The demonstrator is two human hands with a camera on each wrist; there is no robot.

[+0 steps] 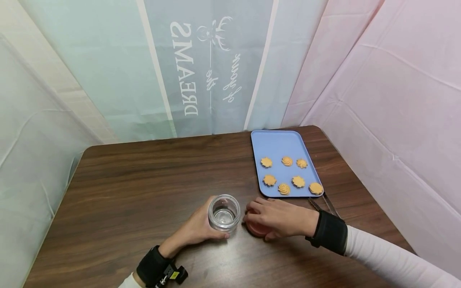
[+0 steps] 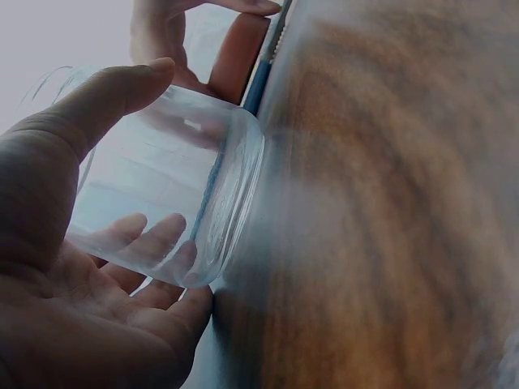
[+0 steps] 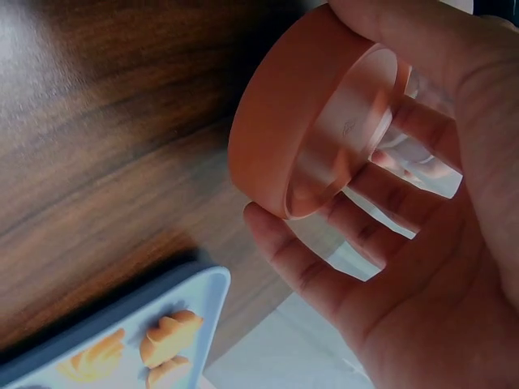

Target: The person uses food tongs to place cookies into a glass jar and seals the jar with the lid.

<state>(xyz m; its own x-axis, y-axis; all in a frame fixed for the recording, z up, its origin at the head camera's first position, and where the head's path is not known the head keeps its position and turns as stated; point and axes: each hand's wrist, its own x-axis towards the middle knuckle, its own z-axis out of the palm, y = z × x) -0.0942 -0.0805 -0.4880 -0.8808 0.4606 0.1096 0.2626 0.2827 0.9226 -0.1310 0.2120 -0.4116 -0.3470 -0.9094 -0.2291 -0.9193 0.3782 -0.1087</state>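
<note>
A clear glass jar stands upright with its mouth uncovered and nothing visible inside. My left hand grips its side, the thumb on the near face and the fingers around the back, as the left wrist view also shows. Just to the right, my right hand holds a round orange-brown lid by its rim, thumb on one side and fingers on the other. The lid's hollow underside faces up towards the palm. From above, the hand covers much of the lid. Jar and lid are a small gap apart.
A blue tray lies at the back right with several cookies spread over it. Metal tongs lie by its near right corner, partly hidden by the right wrist. Cloth curtains surround the brown wooden table.
</note>
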